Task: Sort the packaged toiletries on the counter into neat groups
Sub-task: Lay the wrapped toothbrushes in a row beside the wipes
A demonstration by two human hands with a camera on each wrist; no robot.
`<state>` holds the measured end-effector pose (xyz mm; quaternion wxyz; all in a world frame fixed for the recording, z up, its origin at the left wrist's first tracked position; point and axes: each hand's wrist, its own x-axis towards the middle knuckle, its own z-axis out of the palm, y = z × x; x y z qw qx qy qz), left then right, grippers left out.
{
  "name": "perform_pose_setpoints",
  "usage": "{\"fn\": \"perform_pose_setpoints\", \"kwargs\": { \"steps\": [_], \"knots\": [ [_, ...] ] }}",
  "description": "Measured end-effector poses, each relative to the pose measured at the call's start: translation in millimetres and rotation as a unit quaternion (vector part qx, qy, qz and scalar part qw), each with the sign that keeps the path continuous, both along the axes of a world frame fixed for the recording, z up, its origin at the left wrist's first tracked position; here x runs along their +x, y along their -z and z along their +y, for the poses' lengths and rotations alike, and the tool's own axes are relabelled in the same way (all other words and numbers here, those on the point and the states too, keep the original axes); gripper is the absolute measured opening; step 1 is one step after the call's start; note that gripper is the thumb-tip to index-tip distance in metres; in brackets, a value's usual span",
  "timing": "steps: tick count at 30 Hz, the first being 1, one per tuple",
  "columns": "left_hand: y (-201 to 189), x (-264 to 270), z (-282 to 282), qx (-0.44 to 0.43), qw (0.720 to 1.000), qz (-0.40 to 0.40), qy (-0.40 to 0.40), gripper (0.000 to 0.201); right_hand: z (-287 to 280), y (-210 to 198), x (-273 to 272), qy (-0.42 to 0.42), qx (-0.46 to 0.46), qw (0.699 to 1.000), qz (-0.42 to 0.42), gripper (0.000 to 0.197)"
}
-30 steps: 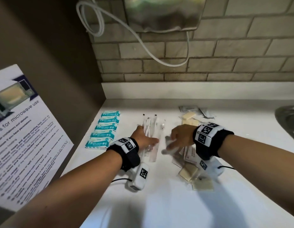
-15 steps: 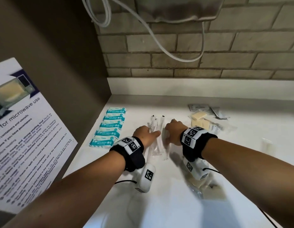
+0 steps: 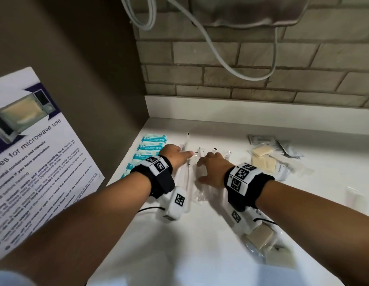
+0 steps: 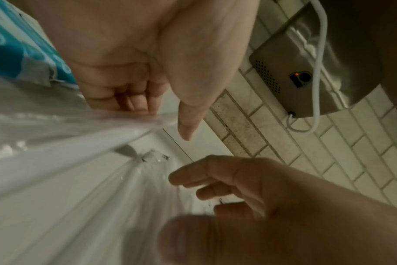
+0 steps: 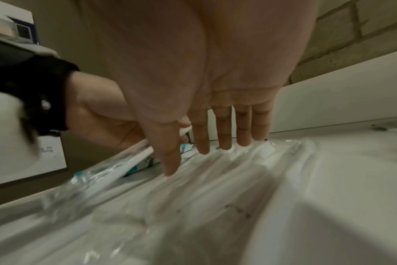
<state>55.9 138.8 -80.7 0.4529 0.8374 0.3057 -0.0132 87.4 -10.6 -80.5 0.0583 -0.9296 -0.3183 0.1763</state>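
Several clear-wrapped toothbrushes [image 3: 189,178] lie side by side on the white counter [image 3: 200,254], left of centre. My left hand [image 3: 185,154] is at their left side; the right wrist view shows it [image 5: 107,125] gripping one wrapped toothbrush [image 5: 136,157] between thumb and curled fingers, one end raised. My right hand [image 3: 208,162] is spread over the row, fingers straight [image 5: 222,129], tips at the wrappers [image 5: 215,179]. A column of teal packets [image 3: 152,146] lies at the far left. Wrapped soap bars [image 3: 263,159] sit at the right, more [image 3: 259,236] by my right forearm.
Grey sachets [image 3: 262,139] lie at the back right near the wall. A steel wall unit [image 4: 306,75] with a white cable [image 3: 220,58] hangs above. A brown side wall with a microwave notice [image 3: 35,162] bounds the left. A small white tube [image 3: 353,197] lies far right.
My right hand moved left from the soap pile to the toothbrush row and spread its fingers beside the left hand. The left hand stayed on the toothbrushes.
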Motion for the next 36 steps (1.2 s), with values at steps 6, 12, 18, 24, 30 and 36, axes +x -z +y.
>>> {"fn": "perform_pose_setpoints", "kwargs": {
  "steps": [6,12,18,24,30,36],
  "knots": [
    [2,2,11,0.095,0.993,0.058,0.048,0.049,2,2,1,-0.01,-0.042,0.999,-0.019,0.056],
    [5,-10,8,0.169,0.982,0.029,0.079,0.033,1,-8,1,-0.013,-0.039,0.997,-0.06,0.05],
    [0,-21,4,0.212,0.964,0.096,0.127,0.041,25,-13,-23,-0.021,-0.008,1.0,0.003,0.05],
    [1,-24,6,0.192,0.975,0.059,0.09,0.03,30,-4,-28,-0.025,-0.062,0.997,-0.028,0.045],
    [10,-21,10,0.222,0.968,0.083,0.086,0.022,31,-8,-21,-0.022,-0.049,0.995,-0.079,0.048],
    [10,-20,10,0.23,0.963,0.113,0.088,0.021,35,-2,-24,-0.058,-0.1,0.992,-0.054,0.058]
  ]
}}
